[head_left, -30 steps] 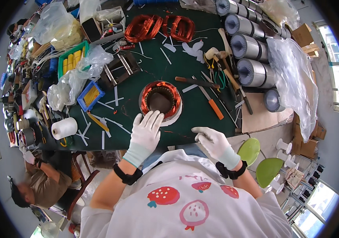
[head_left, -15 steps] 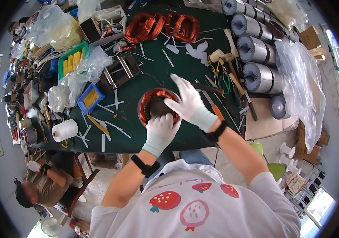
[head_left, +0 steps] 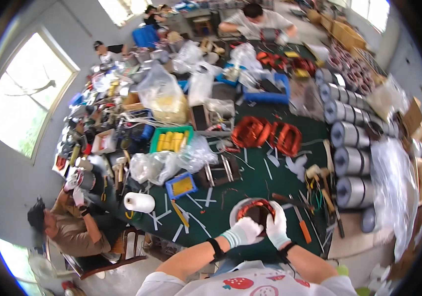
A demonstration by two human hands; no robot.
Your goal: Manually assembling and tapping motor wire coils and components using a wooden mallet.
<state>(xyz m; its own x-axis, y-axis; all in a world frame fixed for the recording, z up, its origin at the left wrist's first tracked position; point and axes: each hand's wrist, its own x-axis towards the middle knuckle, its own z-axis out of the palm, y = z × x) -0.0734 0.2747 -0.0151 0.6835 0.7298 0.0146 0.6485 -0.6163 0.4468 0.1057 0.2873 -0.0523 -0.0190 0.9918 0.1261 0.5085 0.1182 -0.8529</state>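
A round motor stator (head_left: 235, 211) stands on the green tabletop close to me, a pale metal ring with red-brown copper windings (head_left: 254, 203) around a dark hollow middle. My left hand (head_left: 245, 231), in a white knit glove, grips the stator's near left edge with curled fingers. Also gloved, my right hand (head_left: 277, 227) is wrapped over its right side, fingers at the rim and thumb toward the opening. The fingertips inside the ring are partly hidden and slightly blurred. Black bands circle both wrists.
Left of the stator lie white paper strips, a blue tray (head_left: 181, 186) and a thread spool (head_left: 139, 202). Copper coils (head_left: 251, 131) sit farther back. To the right are an orange-handled tool (head_left: 304, 231), hammers and metal rolls (head_left: 353, 191). Other people work at left and far side.
My right hand, earlier raised and spread above the stator, has come down onto its right side. My left hand stays at the near edge. The view has tilted up, showing more of the room.
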